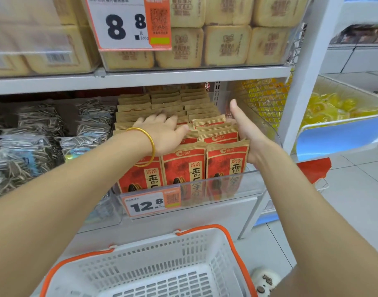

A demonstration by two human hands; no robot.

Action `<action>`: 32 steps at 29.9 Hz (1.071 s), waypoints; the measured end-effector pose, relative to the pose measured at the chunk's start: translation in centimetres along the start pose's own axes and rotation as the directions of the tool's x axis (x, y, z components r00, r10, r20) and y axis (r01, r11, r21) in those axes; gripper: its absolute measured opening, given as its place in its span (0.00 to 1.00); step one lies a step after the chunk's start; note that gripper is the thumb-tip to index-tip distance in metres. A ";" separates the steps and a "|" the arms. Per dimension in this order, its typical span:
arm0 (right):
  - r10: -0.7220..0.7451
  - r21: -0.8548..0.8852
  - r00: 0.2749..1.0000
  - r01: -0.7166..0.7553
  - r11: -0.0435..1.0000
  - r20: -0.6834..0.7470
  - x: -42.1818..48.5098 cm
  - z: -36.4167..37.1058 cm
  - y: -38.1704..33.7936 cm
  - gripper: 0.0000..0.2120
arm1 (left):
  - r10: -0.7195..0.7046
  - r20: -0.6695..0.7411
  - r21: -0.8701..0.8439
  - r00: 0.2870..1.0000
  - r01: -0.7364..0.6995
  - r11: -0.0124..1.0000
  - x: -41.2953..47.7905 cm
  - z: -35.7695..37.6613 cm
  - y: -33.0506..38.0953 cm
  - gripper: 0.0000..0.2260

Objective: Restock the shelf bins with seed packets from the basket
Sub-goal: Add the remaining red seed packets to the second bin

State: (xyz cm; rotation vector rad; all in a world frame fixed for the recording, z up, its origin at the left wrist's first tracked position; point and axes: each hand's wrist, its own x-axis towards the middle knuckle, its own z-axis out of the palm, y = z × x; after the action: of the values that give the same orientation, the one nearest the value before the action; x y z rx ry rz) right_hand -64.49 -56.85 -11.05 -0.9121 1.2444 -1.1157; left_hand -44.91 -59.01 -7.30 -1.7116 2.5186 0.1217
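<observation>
- Found seed packets [183, 168], red fronts with kraft tops, standing upright in rows inside clear bin [243, 183] on the middle shelf, centre of frame.
- Observed left hand [162, 133] lying palm down on the packet tops at centre of frame, fingers straight and slightly spread, pressing flat and pinching nothing.
- Noted gold bangle [153, 147] on the left wrist, overlapping the top of the front-left packet.
- Observed right hand [245, 133] set edgewise against the right flank of the rows, just right of centre, thumb raised straight, palm pressed to the packets; fingers largely hidden behind them, the visible part straight.
- Logged white basket [141, 260] with orange handles at bottom centre, below the bin and well apart from both hands.
- Logged price tag [151, 203] reading 12.8 on the left end of the bin's front wall.
- Recorded second price tag [123, 24] reading 8.8 at upper centre-left, in front of tan pastry packs [226, 43] on the upper shelf.
- Recorded striped seed bags [40, 129] at left of frame, beside the bin.
- Recorded yellow goods [263, 97] behind mesh at right, beyond the right hand.
</observation>
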 end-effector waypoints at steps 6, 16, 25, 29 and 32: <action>0.022 0.071 0.998 -0.026 0.997 0.059 -1.7 -0.9 1.1 0.38 | -0.042 -0.054 -0.018 0.998 0.041 0.999 -1.3 -0.1 -0.5 0.27; 0.059 0.026 0.996 -0.061 0.998 0.069 -2.1 -0.4 1.6 0.40 | -0.036 -0.080 -0.024 0.996 0.034 0.999 -1.7 1.2 -0.3 0.27; -0.667 -0.415 0.484 0.532 0.738 -0.567 -7.3 0.8 2.2 0.06 | 0.108 -0.738 -0.092 0.667 -0.257 0.962 -6.3 1.5 -0.6 0.17; -0.874 -0.757 0.485 0.582 0.295 0.033 -10.6 2.8 5.4 0.08 | 0.368 -0.731 0.192 0.575 -0.344 0.919 -9.8 5.5 -1.2 0.11; -0.786 -0.908 0.529 0.409 -0.095 0.320 -8.7 3.2 7.3 0.07 | 0.435 -0.611 0.330 0.661 -0.287 0.899 -9.6 7.8 -2.2 0.11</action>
State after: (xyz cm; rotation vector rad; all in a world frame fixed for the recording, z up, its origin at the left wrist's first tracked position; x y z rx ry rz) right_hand -60.10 -46.80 -15.55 -2.6461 1.8867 -1.1544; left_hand -39.13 -49.99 -13.87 -1.2817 3.1971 -0.8779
